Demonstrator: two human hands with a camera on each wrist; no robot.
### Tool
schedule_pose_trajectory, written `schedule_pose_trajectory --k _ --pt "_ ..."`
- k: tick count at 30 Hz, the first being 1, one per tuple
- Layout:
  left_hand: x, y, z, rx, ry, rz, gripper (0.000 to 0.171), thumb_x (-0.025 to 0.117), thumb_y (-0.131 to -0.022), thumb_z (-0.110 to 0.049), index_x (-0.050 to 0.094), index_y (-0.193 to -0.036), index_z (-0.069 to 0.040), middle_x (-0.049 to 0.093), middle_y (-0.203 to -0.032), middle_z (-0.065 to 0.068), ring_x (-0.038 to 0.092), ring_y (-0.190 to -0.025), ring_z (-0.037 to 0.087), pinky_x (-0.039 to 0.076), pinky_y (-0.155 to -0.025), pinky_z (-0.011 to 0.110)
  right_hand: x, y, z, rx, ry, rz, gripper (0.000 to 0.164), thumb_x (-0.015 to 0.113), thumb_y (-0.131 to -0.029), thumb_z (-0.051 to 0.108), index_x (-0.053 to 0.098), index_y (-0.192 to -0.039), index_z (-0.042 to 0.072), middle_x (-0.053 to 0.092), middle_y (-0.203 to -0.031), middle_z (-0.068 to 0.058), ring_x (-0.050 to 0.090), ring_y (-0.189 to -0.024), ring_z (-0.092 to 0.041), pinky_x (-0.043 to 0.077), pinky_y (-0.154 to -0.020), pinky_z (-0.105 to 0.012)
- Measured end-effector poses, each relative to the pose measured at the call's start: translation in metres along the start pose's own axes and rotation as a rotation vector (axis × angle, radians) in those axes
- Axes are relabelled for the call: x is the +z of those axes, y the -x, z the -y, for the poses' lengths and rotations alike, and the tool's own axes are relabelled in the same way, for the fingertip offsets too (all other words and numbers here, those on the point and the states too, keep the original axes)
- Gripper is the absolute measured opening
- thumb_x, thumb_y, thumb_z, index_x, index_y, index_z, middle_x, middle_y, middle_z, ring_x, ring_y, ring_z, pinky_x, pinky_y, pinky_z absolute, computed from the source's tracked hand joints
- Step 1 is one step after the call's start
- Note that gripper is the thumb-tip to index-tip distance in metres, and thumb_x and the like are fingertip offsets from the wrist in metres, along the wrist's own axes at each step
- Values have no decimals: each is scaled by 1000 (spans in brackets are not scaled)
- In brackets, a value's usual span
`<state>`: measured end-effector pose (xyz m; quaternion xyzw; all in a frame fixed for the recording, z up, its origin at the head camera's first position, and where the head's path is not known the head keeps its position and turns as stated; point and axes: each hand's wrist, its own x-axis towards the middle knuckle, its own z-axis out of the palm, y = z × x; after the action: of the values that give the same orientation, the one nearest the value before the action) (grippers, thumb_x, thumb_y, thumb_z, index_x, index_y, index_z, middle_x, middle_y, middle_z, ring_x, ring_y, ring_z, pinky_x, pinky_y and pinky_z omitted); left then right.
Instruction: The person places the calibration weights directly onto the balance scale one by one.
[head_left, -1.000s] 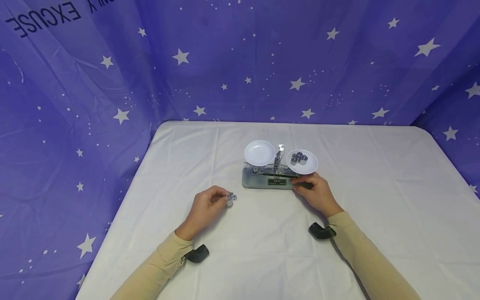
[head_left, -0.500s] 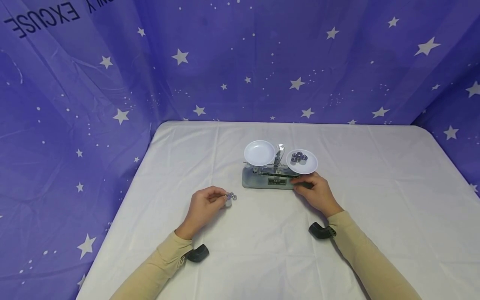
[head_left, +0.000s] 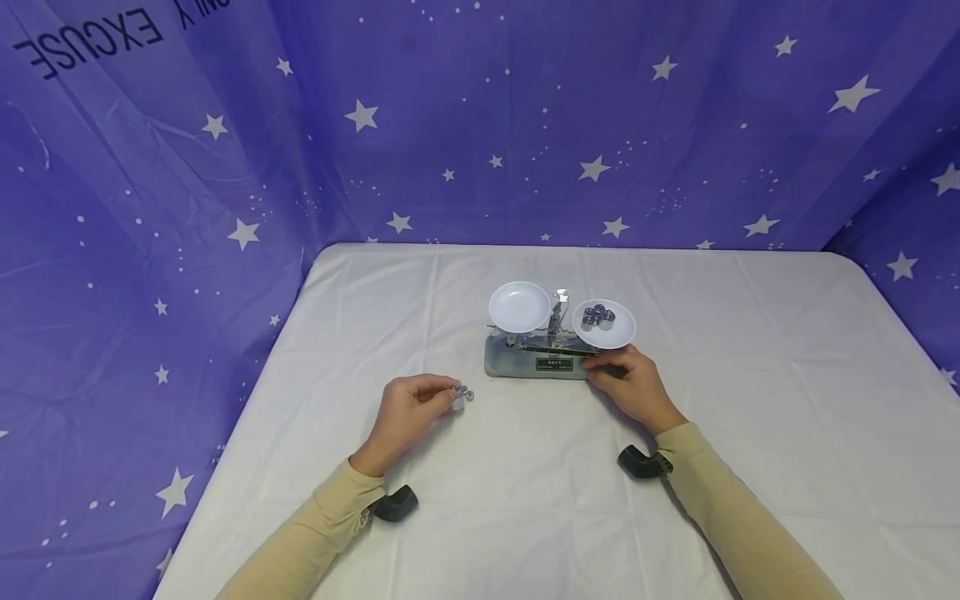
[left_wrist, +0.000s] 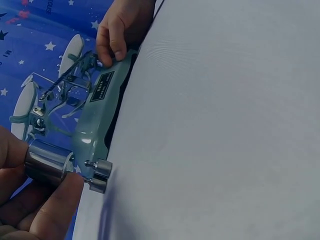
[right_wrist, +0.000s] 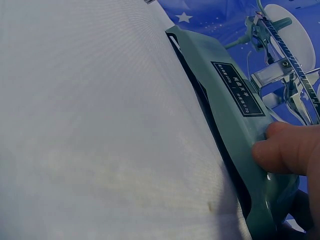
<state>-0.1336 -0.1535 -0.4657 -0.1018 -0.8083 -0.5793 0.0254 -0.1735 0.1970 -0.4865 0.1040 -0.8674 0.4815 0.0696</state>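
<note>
A metal cylinder weight [left_wrist: 50,162] is pinched between the thumb and fingers of my left hand [head_left: 405,418]. Just beyond it, two smaller metal weights [left_wrist: 101,170] stand close together on the table. To their right is a green balance scale [head_left: 510,358] with two white pans. No weights lie on its left pan [head_left: 519,307]; its right pan [head_left: 619,333] carries several metal weights [head_left: 598,315] and hangs lower in the head view. My right hand [head_left: 636,390] grips the right end of the scale's base, its thumb [right_wrist: 280,147] on the front face and other fingers partly hidden behind.
A white cloth [head_left: 540,500] covers the table. Behind and to the sides hangs a purple-blue curtain [head_left: 480,108] with white stars. A black curved piece hangs at each wrist, one left [head_left: 397,505] and one right [head_left: 639,462].
My left hand and the weight in it have shifted only very slightly beside the small weights. The right hand and the scale stay where they were.
</note>
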Motion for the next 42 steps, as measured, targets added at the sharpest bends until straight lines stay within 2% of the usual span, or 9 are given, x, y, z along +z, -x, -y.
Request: schedule_pose_trajectory --k 4,7,14,20,26,36,42 --pt "-2 -5 -6 -1 -5 7 14 71 -89 -2 80 -98 0 79 -96 17 68 -76 -6 57 -70 15 -1 0 0 15 2 9 16 75 -83 -1 81 -96 5 70 -108 -17 51 -100 6 40 -91 -8" --pt "-4 -11 -12 -25 14 23 14 69 -89 -2 81 -98 0 79 -97 18 69 -77 -4 57 -71 16 -1 0 0 23 5 12 16 75 -83 -1 81 -96 6 70 -109 -16 52 -101 5 40 -92 -8" --pt "-12 -27 -30 -40 27 46 15 69 -90 -4 80 -99 1 79 -100 19 72 -78 -1 59 -72 19 0 0 -2 15 -11 7 17 76 -82 -2 81 -96 5 70 -109 -16 52 -100 7 40 -92 -7" --pt "-17 -42 -50 -114 149 87 19 68 -90 -3 75 -104 9 77 -103 20 74 -77 6 64 -78 28 0 0 -1 22 -11 9 17 76 -82 -2 81 -97 5 70 -109 -16 52 -101 6 40 -92 -8" --pt "-20 -56 -66 -171 243 139 23 67 -90 -1 71 -108 13 76 -98 5 74 -85 10 64 -84 32 0 0 -2 30 -4 12 17 74 -83 -2 80 -97 5 70 -109 -17 53 -102 3 40 -92 -9" --pt "-17 -75 -79 -163 268 176 23 69 -89 -2 70 -108 11 74 -93 0 73 -88 11 63 -87 33 0 0 -2 18 0 6 16 74 -82 -2 80 -96 4 69 -108 -18 53 -100 2 40 -91 -9" --pt "-11 -89 -90 -140 255 195 25 70 -89 -2 70 -111 11 73 -101 8 73 -88 11 63 -87 34 0 1 -1 17 4 3 16 74 -82 -1 80 -96 5 69 -109 -17 54 -102 -1 40 -92 -9"
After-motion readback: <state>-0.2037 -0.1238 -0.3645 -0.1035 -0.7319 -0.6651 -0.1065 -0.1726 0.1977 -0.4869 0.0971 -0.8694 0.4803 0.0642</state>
